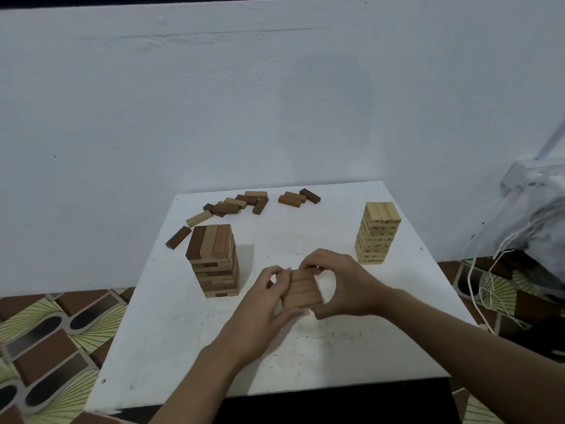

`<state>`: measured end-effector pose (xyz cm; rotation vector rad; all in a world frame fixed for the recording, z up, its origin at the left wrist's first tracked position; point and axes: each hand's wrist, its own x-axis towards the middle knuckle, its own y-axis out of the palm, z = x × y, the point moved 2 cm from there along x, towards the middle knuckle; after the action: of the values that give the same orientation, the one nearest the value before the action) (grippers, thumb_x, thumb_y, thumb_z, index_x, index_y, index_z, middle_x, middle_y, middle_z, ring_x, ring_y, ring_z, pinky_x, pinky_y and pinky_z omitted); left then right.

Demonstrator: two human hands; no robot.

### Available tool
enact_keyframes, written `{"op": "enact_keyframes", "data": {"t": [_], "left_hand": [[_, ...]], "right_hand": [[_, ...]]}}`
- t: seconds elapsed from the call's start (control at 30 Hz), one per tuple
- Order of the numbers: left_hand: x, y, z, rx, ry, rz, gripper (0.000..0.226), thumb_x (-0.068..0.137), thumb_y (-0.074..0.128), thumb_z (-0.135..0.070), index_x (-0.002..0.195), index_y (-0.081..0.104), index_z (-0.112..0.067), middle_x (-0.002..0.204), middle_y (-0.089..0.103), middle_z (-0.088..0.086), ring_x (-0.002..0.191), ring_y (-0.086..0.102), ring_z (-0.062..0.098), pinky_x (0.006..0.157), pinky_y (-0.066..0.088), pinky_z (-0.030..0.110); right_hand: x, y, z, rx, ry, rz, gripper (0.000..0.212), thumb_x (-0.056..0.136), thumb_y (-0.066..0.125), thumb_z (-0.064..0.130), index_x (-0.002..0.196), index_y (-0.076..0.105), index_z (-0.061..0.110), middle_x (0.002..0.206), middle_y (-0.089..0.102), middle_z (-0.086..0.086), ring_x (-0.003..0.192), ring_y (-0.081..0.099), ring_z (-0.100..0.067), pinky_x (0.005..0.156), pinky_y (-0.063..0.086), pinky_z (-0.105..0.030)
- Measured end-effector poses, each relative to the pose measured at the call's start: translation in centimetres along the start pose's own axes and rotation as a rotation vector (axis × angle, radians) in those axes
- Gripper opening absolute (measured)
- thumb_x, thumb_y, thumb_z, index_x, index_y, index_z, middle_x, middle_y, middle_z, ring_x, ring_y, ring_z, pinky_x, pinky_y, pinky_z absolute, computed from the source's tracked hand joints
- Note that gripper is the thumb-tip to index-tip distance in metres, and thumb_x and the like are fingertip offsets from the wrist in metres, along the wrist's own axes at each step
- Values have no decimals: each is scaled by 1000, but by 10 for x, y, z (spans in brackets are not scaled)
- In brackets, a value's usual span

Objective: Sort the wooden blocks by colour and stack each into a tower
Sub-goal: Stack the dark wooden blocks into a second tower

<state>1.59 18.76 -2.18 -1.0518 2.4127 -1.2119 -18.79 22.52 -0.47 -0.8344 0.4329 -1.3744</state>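
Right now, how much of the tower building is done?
Two towers stand: a pale tower on the right and a brown tower on the left. The left hand and right hand hold a low stack in the middle. Loose blocks at the far edge of the table are left to stack.

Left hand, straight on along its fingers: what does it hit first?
The short light-wood stack: the left hand seems to grip its left side, so contact is immediate. The right hand holds the opposite side, just beyond.
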Motion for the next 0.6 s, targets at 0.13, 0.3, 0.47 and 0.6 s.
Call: {"op": "enact_keyframes", "data": {"t": [0.13,0.3,0.47,0.6], "left_hand": [[-6,-36,-25,95,45,-48,72,98,57,-51,159,23,-32,149,21,-18,102,36,-5,81,33,-2],[-8,-93,-30,116,90,-111,85,93,61,-53,161,12,-37,137,29,-26,112,35,-15,92,29,0],[4,-157,-17,65,95,-86,94,80,69,-52,158,18,-38,115,43,-38,97,47,-15,82,36,4],[22,-191,14,129,36,29,103,73,71,-60,156,10,-49,128,46,-30,109,41,-9,81,38,6]], "right_hand": [[7,-24,33,-29,-111,-75,62,59,90,24,114,61,17,105,59,8,96,55,-16,81,48,-26],[35,-37,70,-7,-155,-139,60,57,90,18,110,63,17,104,61,6,96,56,-17,84,48,-31],[75,-38,103,-3,-168,-168,52,60,89,23,106,66,18,100,63,5,95,56,-12,85,44,-27],[110,-28,114,-92,-77,-78,55,62,88,41,109,67,25,99,60,9,94,53,-6,78,41,-20]]}}
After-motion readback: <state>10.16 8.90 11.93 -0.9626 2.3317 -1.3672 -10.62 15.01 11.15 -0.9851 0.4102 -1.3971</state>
